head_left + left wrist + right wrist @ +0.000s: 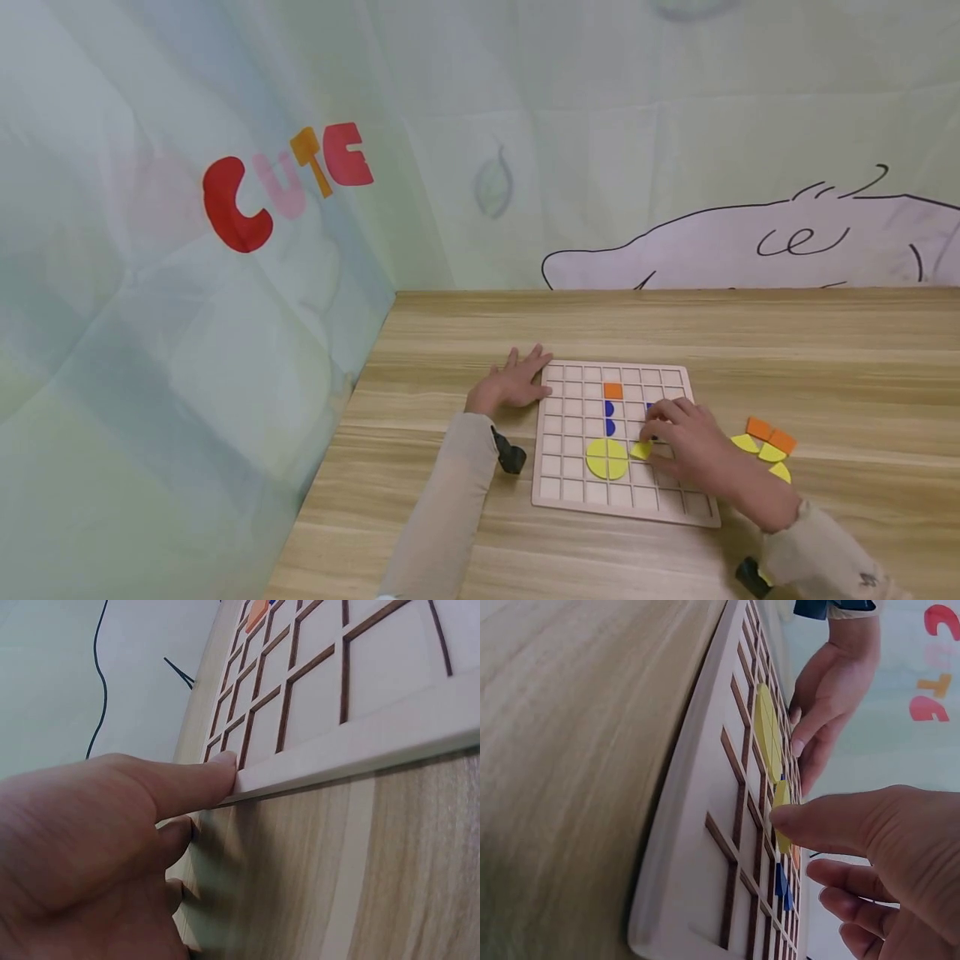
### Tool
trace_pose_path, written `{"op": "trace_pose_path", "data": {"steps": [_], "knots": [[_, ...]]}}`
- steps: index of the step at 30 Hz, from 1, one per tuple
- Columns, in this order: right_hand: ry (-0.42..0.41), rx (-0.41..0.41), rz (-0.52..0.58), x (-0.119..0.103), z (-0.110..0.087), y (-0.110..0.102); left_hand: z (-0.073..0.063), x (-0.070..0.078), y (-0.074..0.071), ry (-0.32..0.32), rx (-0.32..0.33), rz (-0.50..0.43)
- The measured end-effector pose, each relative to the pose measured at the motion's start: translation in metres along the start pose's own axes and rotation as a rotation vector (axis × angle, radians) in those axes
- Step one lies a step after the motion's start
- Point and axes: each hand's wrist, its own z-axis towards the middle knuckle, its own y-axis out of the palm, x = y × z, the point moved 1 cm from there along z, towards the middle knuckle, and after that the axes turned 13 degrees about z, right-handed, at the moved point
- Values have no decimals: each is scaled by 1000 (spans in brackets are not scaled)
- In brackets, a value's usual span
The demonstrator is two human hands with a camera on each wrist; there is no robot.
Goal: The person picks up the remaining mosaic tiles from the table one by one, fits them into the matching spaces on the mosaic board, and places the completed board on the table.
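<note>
A pale wooden grid board [551,467] lies on the table. My left hand [513,385] rests at its upper left edge, fingers spread, and the thumb touches the rim in the left wrist view. Over the right part of the board, my right hand [690,442] holds a yellow quarter-circle tile [641,451] with curled fingers; its thumb lies against the tile in the right wrist view. Left of that tile, a yellow circle [607,459] of quarter tiles fills several cells. Above the circle are two blue half-round tiles [610,418] and an orange square tile [613,391]. More blue is partly hidden by the right hand.
Loose orange tiles [771,435] and yellow quarter tiles [771,452] lie on the table right of the board. A wood-grain table [465,333] meets a printed cloth backdrop [465,208] behind and at the left.
</note>
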Motion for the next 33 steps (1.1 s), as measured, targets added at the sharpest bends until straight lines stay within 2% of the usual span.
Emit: {"op": "trace_pose_path", "data": {"steps": [24, 33], "knots": [[60, -47, -30, -7, 1, 1, -1, 2, -2, 7, 2, -12], [58, -22, -47, -8, -1, 1, -2, 1, -1, 7, 4, -11]]}}
